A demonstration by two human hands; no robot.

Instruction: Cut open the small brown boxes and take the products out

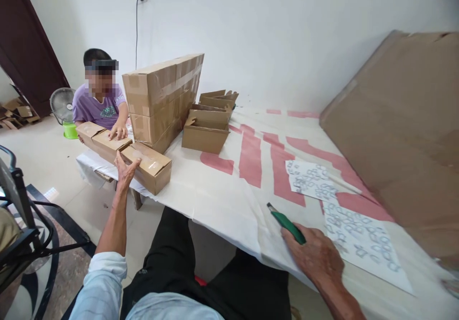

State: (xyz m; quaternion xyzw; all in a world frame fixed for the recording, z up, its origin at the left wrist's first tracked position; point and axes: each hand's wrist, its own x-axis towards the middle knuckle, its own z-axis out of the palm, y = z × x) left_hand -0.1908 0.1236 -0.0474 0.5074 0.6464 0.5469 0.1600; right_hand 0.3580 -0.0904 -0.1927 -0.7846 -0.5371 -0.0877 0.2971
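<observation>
My left hand on a taped carton, my right hand gripping a green cutter.

My left hand (125, 168) lies with fingers released and spread against the near end of a small sealed carton (146, 166) at the far left edge of the worktop (222, 191). My right hand (315, 258) rests on the worktop's near edge, fingers clenched round a green cutter (287, 223) that points away from me, just beside two printed sheets (358, 236). Across the corner a person in a purple shirt (96, 110) lays a hand (118, 131) on another carton (103, 141). Behind it stand a tall taped box stack (161, 100) and open folded boxes (208, 129).
</observation>
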